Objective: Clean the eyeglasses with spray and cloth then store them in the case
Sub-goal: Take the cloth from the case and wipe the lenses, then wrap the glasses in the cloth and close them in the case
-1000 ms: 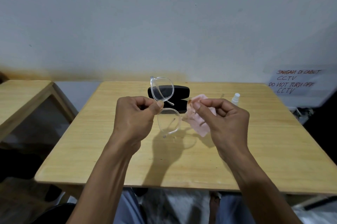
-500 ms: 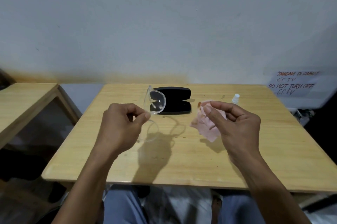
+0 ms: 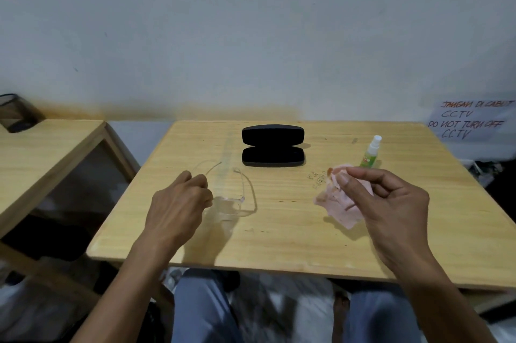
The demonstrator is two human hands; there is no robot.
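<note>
The clear-framed eyeglasses rest on the wooden table, arms unfolded and pointing away from me. My left hand is still closed on the frame's left end. My right hand hovers over the table's right side and pinches a crumpled pink cloth. A black glasses case lies open at the far middle of the table. A small green spray bottle with a white cap stands upright to the right of the case, just behind the cloth.
A second wooden table stands to the left with a gap between, and a dark container sits on its far corner. A handwritten paper sign hangs on the wall at the right. My knees show below the table's near edge.
My left hand lowered the eyeglasses from in front of the case down onto the table at the left. My right hand moved right with the cloth, uncovering the spray bottle.
</note>
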